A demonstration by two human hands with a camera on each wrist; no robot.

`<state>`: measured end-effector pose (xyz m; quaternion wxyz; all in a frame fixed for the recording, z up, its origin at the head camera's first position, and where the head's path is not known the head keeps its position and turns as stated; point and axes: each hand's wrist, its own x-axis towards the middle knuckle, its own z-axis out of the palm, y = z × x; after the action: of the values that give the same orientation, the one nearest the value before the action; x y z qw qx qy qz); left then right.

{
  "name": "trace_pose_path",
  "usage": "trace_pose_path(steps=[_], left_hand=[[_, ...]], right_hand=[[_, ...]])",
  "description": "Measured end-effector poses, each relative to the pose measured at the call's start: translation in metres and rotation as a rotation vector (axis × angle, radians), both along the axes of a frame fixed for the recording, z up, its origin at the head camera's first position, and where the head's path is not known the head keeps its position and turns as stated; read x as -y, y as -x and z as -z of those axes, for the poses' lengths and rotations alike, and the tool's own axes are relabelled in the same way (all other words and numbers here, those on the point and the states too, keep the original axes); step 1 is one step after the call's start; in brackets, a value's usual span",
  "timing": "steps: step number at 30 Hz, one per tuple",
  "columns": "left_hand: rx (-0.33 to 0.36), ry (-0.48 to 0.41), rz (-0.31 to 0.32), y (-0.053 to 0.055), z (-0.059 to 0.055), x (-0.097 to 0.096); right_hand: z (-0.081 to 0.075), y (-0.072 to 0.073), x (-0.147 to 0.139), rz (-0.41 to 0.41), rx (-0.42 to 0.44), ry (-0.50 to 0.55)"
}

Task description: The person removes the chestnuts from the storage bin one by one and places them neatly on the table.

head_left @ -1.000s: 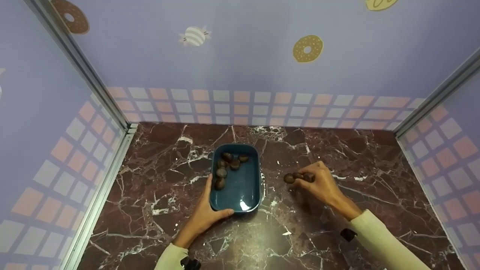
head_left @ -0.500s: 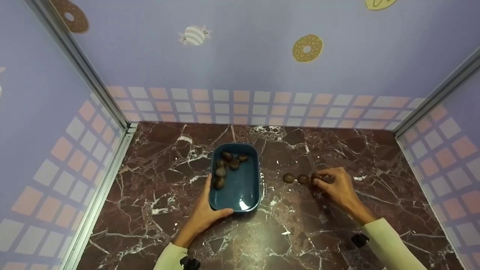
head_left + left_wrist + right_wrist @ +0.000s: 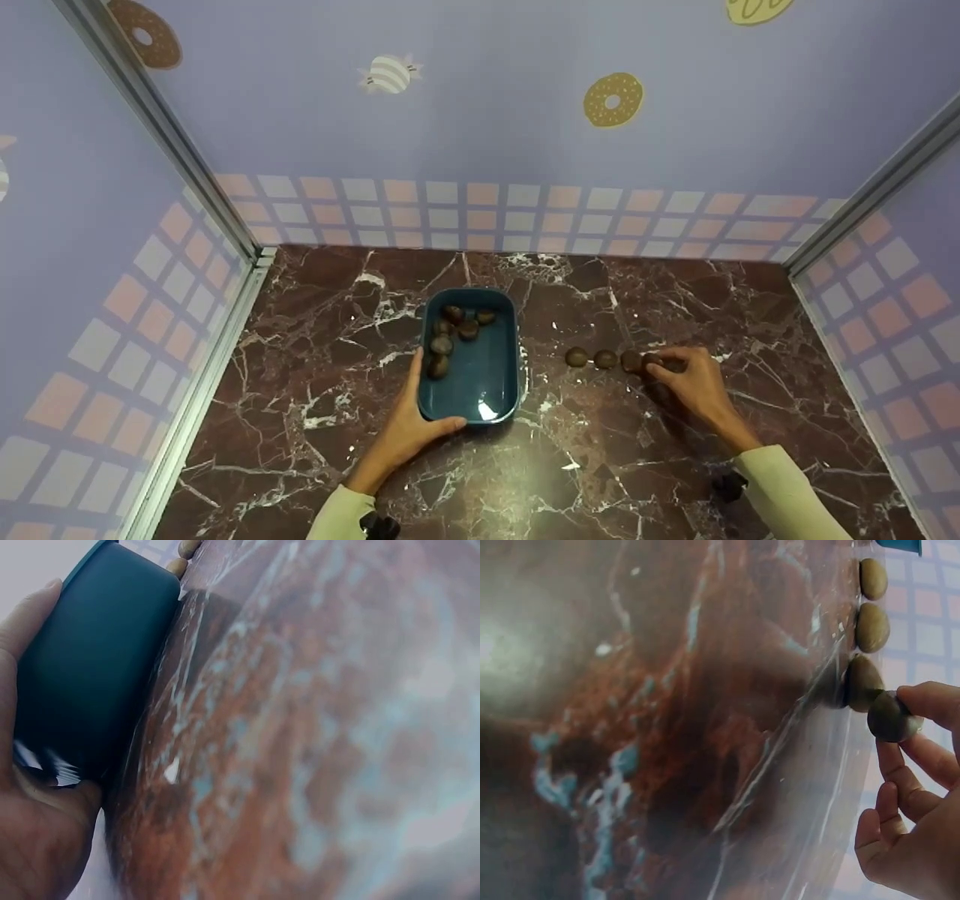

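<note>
My left hand holds the near left corner of a teal rectangular dish, thumb along its front and a finger up its left side. Several brown chestnuts lie inside, mostly on the left. To the right of the dish, three chestnuts form a row on the marble surface. At the row's right end, my right hand pinches another chestnut between thumb and finger. In the right wrist view it overlaps the edge of the nearest chestnut, while the other fingers are bent below.
Dark red, white-veined marble makes up the work surface. A lilac back wall with a checked border rises behind it. Side panels with metal rails stand at left and right.
My right hand has moved right along the row, leaving chestnuts behind it, and now pinches one at the end. My left hand and the dish have stayed put.
</note>
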<state>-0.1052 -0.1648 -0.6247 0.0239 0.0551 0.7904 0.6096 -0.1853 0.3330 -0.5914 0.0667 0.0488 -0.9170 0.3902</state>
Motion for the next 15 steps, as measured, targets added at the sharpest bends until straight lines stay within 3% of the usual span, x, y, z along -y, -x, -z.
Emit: trace_pose_path(steps=[15], left_hand=[[-0.003,0.013,-0.005,-0.0005,-0.0023,0.0008]], right_hand=[[0.0098,0.0003,-0.0101,0.082,0.121,0.001]])
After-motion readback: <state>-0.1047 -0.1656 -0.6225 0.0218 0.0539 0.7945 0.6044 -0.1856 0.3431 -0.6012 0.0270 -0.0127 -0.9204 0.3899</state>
